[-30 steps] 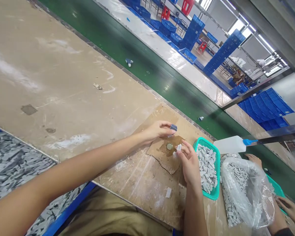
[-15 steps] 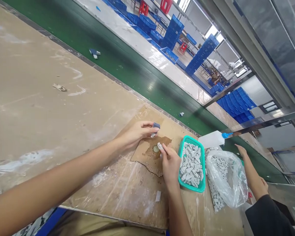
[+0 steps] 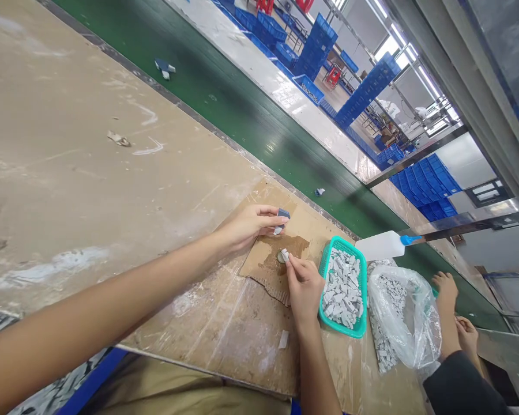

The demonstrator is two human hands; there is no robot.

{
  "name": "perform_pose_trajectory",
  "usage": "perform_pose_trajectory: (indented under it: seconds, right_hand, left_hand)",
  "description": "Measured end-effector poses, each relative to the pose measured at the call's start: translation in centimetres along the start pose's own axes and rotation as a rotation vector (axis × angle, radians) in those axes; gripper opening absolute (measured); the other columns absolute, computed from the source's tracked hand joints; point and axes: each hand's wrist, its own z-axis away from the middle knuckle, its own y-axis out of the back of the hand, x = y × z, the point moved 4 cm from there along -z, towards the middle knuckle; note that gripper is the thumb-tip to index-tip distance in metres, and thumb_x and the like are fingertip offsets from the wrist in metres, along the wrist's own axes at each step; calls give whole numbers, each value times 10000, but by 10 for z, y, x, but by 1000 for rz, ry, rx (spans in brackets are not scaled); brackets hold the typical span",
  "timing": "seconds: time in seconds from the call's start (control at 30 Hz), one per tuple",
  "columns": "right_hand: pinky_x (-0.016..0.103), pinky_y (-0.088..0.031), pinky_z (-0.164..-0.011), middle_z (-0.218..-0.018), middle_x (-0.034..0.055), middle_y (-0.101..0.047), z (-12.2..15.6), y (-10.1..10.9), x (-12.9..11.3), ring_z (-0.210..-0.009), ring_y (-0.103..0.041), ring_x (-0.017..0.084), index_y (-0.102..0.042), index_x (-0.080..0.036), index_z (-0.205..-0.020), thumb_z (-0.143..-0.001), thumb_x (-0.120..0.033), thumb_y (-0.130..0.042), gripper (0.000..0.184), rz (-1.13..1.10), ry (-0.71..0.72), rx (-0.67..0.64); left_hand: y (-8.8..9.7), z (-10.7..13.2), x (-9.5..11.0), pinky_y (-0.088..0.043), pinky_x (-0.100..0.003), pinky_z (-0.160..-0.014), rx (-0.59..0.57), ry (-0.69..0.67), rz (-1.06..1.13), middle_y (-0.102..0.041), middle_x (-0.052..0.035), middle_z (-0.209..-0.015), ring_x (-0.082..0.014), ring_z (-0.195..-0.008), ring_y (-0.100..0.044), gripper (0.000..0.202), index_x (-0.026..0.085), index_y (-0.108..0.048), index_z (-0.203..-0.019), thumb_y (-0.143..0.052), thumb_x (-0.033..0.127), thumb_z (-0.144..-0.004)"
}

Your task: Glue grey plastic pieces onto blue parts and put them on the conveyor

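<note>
My left hand (image 3: 251,226) pinches a small blue-grey block (image 3: 284,214) with a white piece (image 3: 277,230) showing under it, above a sheet of brown cardboard (image 3: 263,276). My right hand (image 3: 303,287) grips a small white piece (image 3: 285,255) between its fingertips. That piece sits against a round metal-rimmed disc (image 3: 281,257) in a brown stain on the cardboard, and it hides part of the disc. Just right of my right hand stands a teal plastic basket (image 3: 364,291) full of grey-white pieces.
A clear plastic bag (image 3: 404,317) of similar pieces lies right of the basket, beyond which a white squeeze bottle (image 3: 379,245) with a blue nozzle lies. A co-worker's hands (image 3: 447,294) are at the right. Blue crates (image 3: 424,181) stand stacked beyond the green floor.
The view has swung, shifting everything left. My right hand has brought its white piece from beside the disc onto the disc's edge. The co-worker's hands have moved.
</note>
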Motion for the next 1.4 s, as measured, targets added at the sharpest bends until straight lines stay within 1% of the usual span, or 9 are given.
perform_pose_trajectory:
  seconds: [0.27,0.4,0.6,0.7,0.8,0.9,1.03,1.27,1.4]
  right_hand:
    - [339,-502,-822,-947,33,-761,0,0,-2,-866,-647,193,-765,-283,-1025,-899,-293,-597,210,-21,10,5]
    - [344,-503,-815,-948,33,-755,-1,4,-3,-872,-642,194,-755,-284,-1047,-898,-318,-599,219,-94,-21,49]
    - [334,-509,-808,-914,34,-741,-1,3,-2,-866,-645,185,-760,-284,-1027,-902,-328,-591,215,-145,-44,51]
    - [327,-510,-798,-914,31,-741,-2,5,-4,-852,-648,180,-760,-283,-1031,-900,-324,-596,214,-171,-51,61]
    - [327,-515,-827,-948,37,-740,-3,11,-7,-891,-657,180,-765,-261,-1016,-893,-319,-608,207,-255,-95,79]
    - [343,-513,-881,-1029,51,-731,-3,22,-10,-981,-650,192,-757,-241,-1040,-895,-322,-608,223,-355,-126,150]
    - [363,-514,-903,-1071,56,-725,-1,31,-14,-1032,-643,208,-756,-251,-1052,-895,-327,-605,230,-393,-105,201]
    - [355,-517,-882,-1032,50,-724,1,27,-18,-989,-652,206,-763,-288,-1038,-895,-331,-612,213,-399,-55,134]
    - [335,-510,-867,-1005,42,-720,0,26,-20,-961,-654,194,-756,-303,-1057,-905,-292,-605,215,-372,-25,106]
  left_hand:
    - [-2,3,0,-522,-304,-806,15,22,25,-677,-79,-828,-171,-762,-655,479,96,-663,-848,-918,348,-531]
    - [-1,4,-2,-499,-275,-729,44,8,-63,-682,-90,-834,-157,-740,-632,462,95,-678,-876,-903,335,-551]
    - [-2,5,1,-462,-248,-668,77,-61,-114,-671,-73,-793,-133,-686,-586,442,107,-690,-850,-882,354,-538]
    - [-2,6,2,-451,-241,-634,90,-55,-168,-674,-74,-783,-137,-672,-582,432,111,-692,-847,-867,368,-547]
    - [-3,5,0,-456,-236,-628,42,-16,-268,-673,-60,-741,-142,-663,-590,385,121,-695,-808,-865,333,-535]
    - [-8,6,-4,-468,-242,-634,-75,12,-386,-665,-43,-680,-153,-652,-599,308,138,-702,-765,-845,295,-541]
    - [-17,11,-9,-481,-255,-636,-195,28,-498,-700,-67,-749,-190,-712,-641,255,151,-707,-802,-786,288,-602]
    - [-33,21,-11,-510,-272,-730,-241,-11,-505,-711,-43,-792,-194,-770,-662,197,170,-696,-780,-743,214,-593]
    - [-37,24,-12,-517,-262,-719,-242,4,-479,-710,-38,-767,-187,-743,-663,185,168,-692,-765,-731,210,-589]
